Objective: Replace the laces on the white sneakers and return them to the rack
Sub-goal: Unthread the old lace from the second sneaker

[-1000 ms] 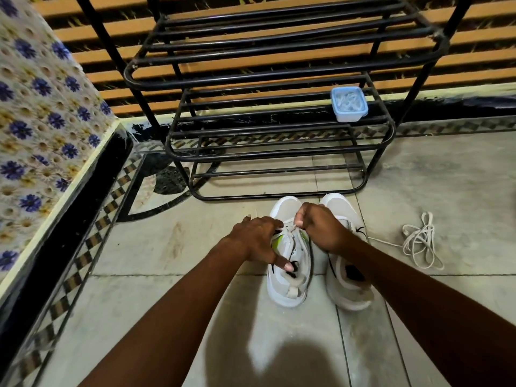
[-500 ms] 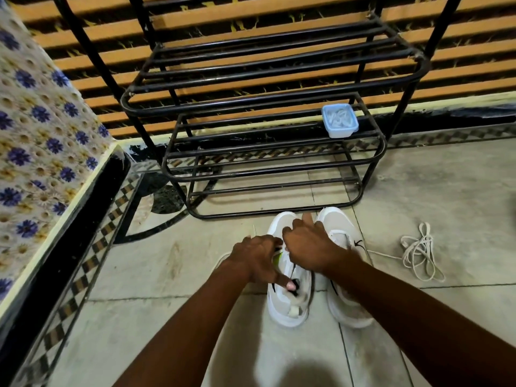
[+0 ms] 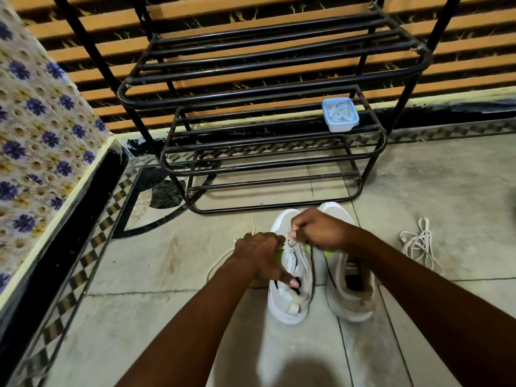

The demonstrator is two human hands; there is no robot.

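Two white sneakers stand side by side on the tiled floor in front of the black metal rack [image 3: 279,152]. Both hands work over the left sneaker [image 3: 290,300]. My left hand [image 3: 262,254] grips its lace at the left side of the upper, thumb stretched back along the tongue. My right hand [image 3: 321,231] pinches the white lace [image 3: 291,243] just above the eyelets. A loose length of lace [image 3: 217,263] trails on the floor to the left. The right sneaker [image 3: 351,297] stands partly under my right forearm.
A separate bundle of white lace [image 3: 418,244] lies on the floor to the right. A small blue plastic box [image 3: 340,115] sits on the rack's middle shelf at its right end. A flower-patterned covered ledge [image 3: 36,129] runs along the left.
My right hand has drawn back from the toe of the left sneaker and now pinches the lace above the eyelets. The left hand stays in place. The camera has shifted slightly.
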